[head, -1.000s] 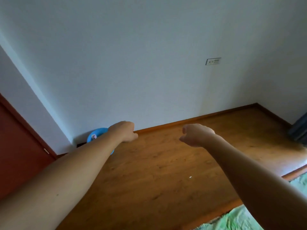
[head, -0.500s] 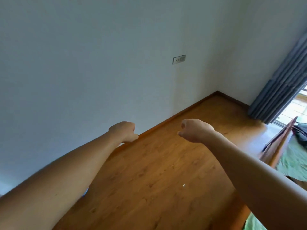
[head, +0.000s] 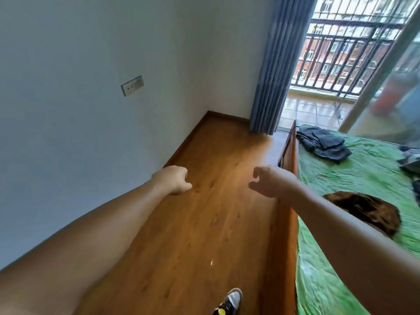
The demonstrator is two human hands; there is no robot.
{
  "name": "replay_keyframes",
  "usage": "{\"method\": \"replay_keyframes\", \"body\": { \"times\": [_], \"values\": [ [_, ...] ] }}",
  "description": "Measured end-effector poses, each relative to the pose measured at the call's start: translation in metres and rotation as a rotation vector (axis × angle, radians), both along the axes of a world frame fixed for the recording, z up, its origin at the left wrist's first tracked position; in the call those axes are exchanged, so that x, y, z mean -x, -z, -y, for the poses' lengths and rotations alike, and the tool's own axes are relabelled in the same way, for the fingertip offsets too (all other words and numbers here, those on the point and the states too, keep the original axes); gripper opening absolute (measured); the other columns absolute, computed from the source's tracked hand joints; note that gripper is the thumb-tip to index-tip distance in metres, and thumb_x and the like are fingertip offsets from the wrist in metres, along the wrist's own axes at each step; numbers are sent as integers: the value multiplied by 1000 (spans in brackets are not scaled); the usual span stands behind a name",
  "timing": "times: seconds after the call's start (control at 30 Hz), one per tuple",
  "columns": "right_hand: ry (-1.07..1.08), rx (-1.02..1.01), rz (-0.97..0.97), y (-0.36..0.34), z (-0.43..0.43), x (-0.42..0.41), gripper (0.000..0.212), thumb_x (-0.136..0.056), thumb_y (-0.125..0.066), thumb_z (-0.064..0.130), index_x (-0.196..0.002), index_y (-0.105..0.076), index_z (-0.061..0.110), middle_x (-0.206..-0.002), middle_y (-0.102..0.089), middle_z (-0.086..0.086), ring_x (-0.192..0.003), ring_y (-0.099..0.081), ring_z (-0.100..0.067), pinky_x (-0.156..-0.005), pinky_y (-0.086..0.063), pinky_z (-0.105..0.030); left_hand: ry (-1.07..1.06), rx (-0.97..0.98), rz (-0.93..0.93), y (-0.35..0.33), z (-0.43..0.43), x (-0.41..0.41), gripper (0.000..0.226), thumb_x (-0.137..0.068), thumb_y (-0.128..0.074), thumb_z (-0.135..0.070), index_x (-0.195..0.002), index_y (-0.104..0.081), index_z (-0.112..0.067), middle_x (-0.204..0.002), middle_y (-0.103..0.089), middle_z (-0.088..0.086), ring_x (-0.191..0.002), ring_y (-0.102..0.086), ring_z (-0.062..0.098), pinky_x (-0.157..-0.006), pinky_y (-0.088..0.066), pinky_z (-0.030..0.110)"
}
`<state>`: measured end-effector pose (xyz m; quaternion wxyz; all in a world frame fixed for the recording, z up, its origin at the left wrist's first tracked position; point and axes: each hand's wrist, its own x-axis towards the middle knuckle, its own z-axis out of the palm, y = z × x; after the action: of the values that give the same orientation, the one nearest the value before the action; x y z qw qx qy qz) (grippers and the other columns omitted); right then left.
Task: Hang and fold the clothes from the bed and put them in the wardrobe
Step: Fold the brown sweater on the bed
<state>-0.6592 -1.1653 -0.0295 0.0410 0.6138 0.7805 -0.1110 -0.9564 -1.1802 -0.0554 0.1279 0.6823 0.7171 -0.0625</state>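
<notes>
The bed (head: 354, 173) with a green cover fills the right side, edged by a wooden frame (head: 289, 153). A dark grey-blue garment (head: 322, 144) lies crumpled at its far end. A brown patterned garment (head: 368, 210) lies nearer, partly behind my right forearm. More dark clothing (head: 411, 160) shows at the right edge. My left hand (head: 175, 181) hangs over the floor with curled fingers, holding nothing. My right hand (head: 270, 181) hovers by the bed frame, fingers loosely curled and empty. The wardrobe is out of view.
Wooden floor (head: 204, 223) runs between the white wall (head: 79, 110) and the bed. A blue curtain (head: 277, 64) hangs beside an open balcony door with railings (head: 341, 53). A wall socket (head: 132, 85) sits on the wall. My shoe (head: 229, 302) shows at the bottom.
The view has swung right: the bed, its clothes, the curtain and balcony came into sight. Both arms stay stretched forward and empty; the right hand's fingers have loosened.
</notes>
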Motion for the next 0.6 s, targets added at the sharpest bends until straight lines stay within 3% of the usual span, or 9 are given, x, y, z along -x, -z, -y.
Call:
{"method": "replay_keyframes", "body": {
  "times": [0.23, 0.37, 0.47, 0.6],
  "values": [
    [216, 56, 28, 0, -81, -125, 37, -87, -58, 55, -104, -61, 22, -105, -67, -4, -91, -62, -26, -76, -55, -35, 222, -38, 0, 0, -149, -142, 29, -89, -58, -49, -110, -59, -28, -105, -62, -7, -84, -61, 13, -54, -40, 24],
    [409, 101, 34, -1, -94, -203, 40, -87, -57, 55, -111, -62, 24, -113, -66, -4, -103, -63, -27, -82, -55, -36, 376, -73, 17, 2, -213, -233, 36, -85, -60, -52, -112, -62, -27, -107, -63, -6, -89, -62, 17, -69, -57, 33],
    [560, 140, -10, 6, -90, -264, 37, -85, -59, 56, -104, -61, 24, -106, -67, -4, -97, -64, -24, -77, -53, -35, 513, -97, 43, 6, -250, -308, 35, -82, -62, -53, -108, -65, -29, -106, -65, -5, -88, -63, 18, -72, -59, 35],
    [778, 167, -37, 22, -74, -328, 33, -85, -59, 50, -103, -58, 22, -109, -65, -5, -99, -62, -27, -82, -53, -37, 742, -42, 26, 16, -283, -397, 37, -81, -59, -52, -110, -64, -29, -110, -67, -3, -95, -64, 22, -78, -58, 35]
  ]
}}
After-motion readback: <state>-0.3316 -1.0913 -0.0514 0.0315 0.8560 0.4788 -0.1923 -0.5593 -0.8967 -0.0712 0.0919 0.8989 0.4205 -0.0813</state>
